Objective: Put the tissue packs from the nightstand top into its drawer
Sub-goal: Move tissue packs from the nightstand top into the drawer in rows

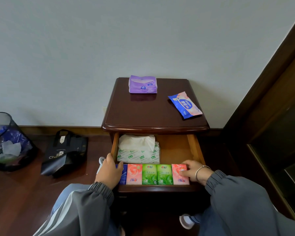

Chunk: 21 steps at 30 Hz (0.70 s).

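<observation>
My left hand [109,172] sits at the left end of the row of small packs along the bottom edge of the drawer [195,147], covering most of the blue pack [123,175]. Its thumb rests on that pack's far corner. The other fingers are hidden behind the back of the hand, so I cannot tell whether they are spread or curled. My right hand [192,171] is at the other end, fingers close together and lying on the face of the right pink pack [177,169], thumb along its far edge. It looks more like pressing than pinching. I judge I am squeezing the row from both ends so the left pink pack [134,174] and the two green packs [156,174] stand snug, side by side, leaving floor free. Behind them, at the drawer's left, lies the big white pack [140,152] with a tissue poking out. The right half of the drawer is bare wood, probably kept for what remains. The purple pack [142,84] lies at the back of the nightstand top [143,114] and the blue-and-pink pack [185,104] near its right edge, neither one touched.
</observation>
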### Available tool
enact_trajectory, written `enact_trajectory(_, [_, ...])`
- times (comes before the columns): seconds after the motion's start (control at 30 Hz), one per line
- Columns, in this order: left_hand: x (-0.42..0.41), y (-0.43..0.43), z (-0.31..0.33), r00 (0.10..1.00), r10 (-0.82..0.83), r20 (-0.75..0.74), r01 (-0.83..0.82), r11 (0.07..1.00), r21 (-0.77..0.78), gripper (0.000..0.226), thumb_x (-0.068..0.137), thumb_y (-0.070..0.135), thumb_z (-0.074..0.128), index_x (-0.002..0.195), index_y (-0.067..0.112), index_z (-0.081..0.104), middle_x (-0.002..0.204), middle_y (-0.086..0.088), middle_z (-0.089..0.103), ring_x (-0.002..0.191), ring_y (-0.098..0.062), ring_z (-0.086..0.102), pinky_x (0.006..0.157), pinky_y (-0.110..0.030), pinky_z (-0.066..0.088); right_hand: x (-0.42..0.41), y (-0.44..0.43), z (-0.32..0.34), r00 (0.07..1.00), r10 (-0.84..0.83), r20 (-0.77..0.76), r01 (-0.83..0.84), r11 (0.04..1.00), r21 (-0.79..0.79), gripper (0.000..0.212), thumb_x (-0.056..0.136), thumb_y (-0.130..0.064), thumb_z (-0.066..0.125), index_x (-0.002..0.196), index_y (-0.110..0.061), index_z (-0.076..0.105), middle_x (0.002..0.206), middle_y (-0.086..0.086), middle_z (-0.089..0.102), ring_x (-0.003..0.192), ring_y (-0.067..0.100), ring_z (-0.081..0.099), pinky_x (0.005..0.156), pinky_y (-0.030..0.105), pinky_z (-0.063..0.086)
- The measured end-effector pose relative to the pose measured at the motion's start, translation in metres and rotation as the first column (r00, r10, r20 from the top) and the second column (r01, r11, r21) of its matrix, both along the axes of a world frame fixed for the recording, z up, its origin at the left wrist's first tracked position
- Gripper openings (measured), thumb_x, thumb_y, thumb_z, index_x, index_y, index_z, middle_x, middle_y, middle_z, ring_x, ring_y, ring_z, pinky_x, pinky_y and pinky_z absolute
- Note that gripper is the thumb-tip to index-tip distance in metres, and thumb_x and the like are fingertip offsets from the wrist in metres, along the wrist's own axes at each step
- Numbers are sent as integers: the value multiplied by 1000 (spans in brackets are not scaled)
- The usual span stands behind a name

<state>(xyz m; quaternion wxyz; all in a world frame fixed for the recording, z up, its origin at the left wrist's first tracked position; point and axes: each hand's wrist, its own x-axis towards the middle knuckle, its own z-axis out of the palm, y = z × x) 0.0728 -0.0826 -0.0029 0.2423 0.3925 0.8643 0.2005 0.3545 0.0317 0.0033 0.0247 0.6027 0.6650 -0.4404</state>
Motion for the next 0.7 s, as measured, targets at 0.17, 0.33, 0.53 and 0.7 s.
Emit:
enact_trajectory(0.17, [0,0,1,1000,0,12,0,1000,3,41,94,34,53,125,11,39,120,-11,49,89,-25,62,77,-35,51,-2,-3,1,996,-40,77,47,996,-81,34,83,-20,67,113,-10,56,115,9,64,101,23,64,80,37,58])
enact_trajectory(0.33, [-1,0,0,1000,4,5,-4,1000,-2,43,94,35,52,127,11,38,125,-11,48,86,-23,60,79,-34,49,-1,-3,2,990,36,133,-29,998,-56,32,85,-23,65,113,-9,60,113,9,66,100,22,65,79,33,58])
enact_trajectory(0.53, [0,0,-2,1000,4,-7,-4,1000,-17,44,94,37,51,127,12,37,124,-10,48,88,-25,63,78,-37,52,-1,-9,8,940,196,279,-221,973,62,36,88,-39,59,111,-11,61,111,7,66,95,20,62,81,28,51])
enact_trajectory(0.7, [-3,2,-4,998,-13,58,12,1000,16,37,94,32,53,122,12,39,120,-10,49,80,-20,59,75,-35,49,-2,-13,22,909,255,331,-295,952,77,42,88,-41,58,116,-9,58,117,8,64,104,23,61,89,32,50])
